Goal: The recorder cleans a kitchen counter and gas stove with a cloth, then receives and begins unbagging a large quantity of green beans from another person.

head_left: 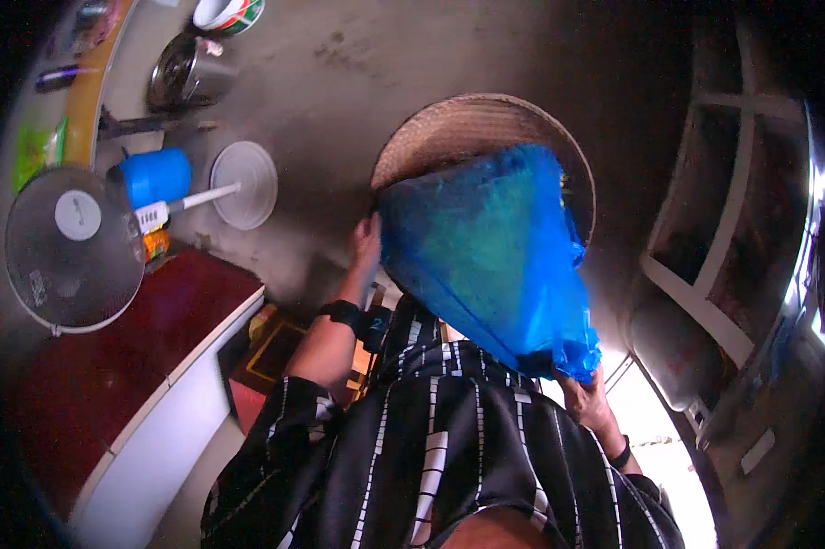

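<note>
A blue translucent plastic bag (481, 240) with greenish contents lies across a round woven basket (474, 130), covering most of its inside. My left hand (366, 240) is at the left side of the basket, gripping near its rim; the fingertips are partly hidden and slightly blurred. At the lower right, my right hand (582, 394) grips the bunched end of the bag close to my body. Both sit in front of my black shirt with white broken stripes (447, 425). What the bag contains cannot be made out clearly.
To the left, a pedestal fan (76, 247) stands beside a dark red tabletop (138, 350). Behind it are a blue container (155, 178), a metal pot (193, 72) and a white bucket (229, 14). A pale frame structure (718, 199) rises at the right.
</note>
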A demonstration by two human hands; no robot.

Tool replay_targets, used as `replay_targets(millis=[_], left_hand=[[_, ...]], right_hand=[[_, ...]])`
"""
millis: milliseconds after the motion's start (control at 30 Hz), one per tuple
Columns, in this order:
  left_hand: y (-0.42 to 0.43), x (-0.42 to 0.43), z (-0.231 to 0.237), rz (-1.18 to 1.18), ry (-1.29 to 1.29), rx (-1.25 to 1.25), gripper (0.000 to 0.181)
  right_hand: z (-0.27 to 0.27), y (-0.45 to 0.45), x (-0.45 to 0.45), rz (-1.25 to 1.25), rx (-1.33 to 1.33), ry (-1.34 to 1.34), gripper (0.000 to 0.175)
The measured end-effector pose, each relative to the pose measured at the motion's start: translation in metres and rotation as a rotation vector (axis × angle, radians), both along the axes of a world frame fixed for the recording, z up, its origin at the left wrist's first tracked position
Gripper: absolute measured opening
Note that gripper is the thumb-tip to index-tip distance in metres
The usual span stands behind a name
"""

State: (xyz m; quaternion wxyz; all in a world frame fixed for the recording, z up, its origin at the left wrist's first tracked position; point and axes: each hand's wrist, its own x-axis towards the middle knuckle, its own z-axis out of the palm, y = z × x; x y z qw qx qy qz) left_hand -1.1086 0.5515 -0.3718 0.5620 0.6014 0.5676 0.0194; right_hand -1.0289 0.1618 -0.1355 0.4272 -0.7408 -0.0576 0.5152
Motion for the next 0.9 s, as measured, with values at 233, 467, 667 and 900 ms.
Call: replay_targets(millis=[233,467,667,900], left_hand=[[0.029,-0.036,-0.003,0.005,-0.05,-0.098,0.04],[0.028,-0.033,0.087,0.05,-0.162,-0.179,0.032],[0.035,-0.056,0.119,-0.173,-0.33,0.104,0.037],[0.025,-0.019,0.181,0.196,-0.228,-0.177,0.037]], right_hand=[[0.041,0.084,0.034,-0.039,0.305,0.009,0.01],[0.036,0.111,0.047,0.195,0.632,-0.251,0.008],[0.046,0.115,0.054,0.271,0.728,-0.242,0.013],[0.055,0.099,0.071,-0.105,0.521,-0.123,0.022]])
